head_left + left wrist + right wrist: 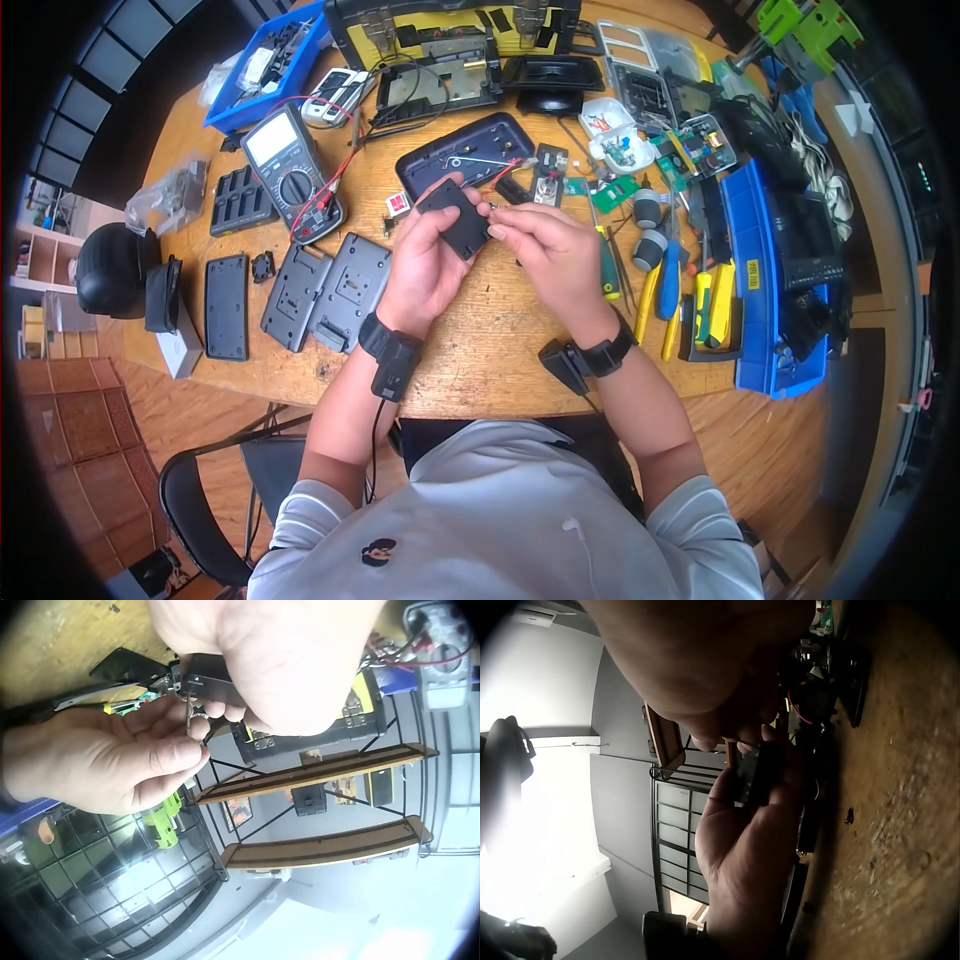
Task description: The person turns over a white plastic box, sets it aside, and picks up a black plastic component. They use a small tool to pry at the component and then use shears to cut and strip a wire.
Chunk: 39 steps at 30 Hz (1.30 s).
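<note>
My left hand grips a flat black rectangular case over the table, thumb lying across its face. At the case's right edge, the fingertips of my right hand pinch a thin metal piece; it looks like a small pin or screw, its kind cannot be told. In the left wrist view the metal piece stands against the case's narrow side. From the right wrist, the case appears dark and edge-on between the left fingers and thumb. Just beyond the hands lies a dark shell with a red wire.
A multimeter with red leads and grey mounting plates lie to the left. On the right are screwdrivers, green circuit boards and a blue bin. A yellow-black toolbox stands at the back.
</note>
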{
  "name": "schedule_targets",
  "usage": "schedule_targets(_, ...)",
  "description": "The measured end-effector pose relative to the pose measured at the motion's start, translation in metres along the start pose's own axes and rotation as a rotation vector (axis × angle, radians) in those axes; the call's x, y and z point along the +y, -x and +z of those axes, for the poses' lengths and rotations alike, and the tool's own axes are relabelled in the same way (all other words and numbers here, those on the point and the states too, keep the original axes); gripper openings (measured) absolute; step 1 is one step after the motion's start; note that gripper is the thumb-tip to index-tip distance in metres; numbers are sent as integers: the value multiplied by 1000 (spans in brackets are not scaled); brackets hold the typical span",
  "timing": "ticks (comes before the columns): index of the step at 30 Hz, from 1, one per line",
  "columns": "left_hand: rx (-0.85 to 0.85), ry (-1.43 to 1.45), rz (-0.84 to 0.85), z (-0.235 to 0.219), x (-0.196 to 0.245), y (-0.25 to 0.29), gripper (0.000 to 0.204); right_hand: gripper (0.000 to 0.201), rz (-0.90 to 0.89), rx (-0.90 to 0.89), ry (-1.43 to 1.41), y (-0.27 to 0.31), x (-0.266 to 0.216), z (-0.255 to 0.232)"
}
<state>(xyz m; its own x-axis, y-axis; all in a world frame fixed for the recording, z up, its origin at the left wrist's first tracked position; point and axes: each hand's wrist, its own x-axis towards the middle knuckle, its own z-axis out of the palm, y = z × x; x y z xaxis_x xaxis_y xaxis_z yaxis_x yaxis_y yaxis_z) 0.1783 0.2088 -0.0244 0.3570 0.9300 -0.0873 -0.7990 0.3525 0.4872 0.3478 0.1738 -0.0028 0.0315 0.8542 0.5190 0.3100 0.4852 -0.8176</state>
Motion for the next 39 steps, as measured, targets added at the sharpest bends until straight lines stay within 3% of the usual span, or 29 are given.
schedule_targets(4, 13, -1, -5, 1, 1, 1, 43, 17, -74, 20, 26, -2, -4, 0)
schedule_targets(13, 24, 38, -43, -2, -1, 0, 42, 20, 136, 77, -150, 2, 1, 6)
schedule_targets(16, 39, 52, -63, 0, -1, 0, 42, 19, 66, 16, -39, 0, 2, 2)
schedule_targets(18, 47, 50, -70, 1, -1, 0, 42, 18, -108, 8, 62, 0, 4, 2)
schedule_targets(24, -32, 14, -84, -8, -4, -1, 43, 18, 61, -6, 71, -1, -7, -5)
schedule_targets(33, 22, 69, -78, -3, -1, 0, 42, 19, -118, -4, 73, -3, -1, -1)
schedule_targets(39, 4, 68, -85, -4, -2, 0, 41, 18, 0, 7, 79, -2, -7, -4)
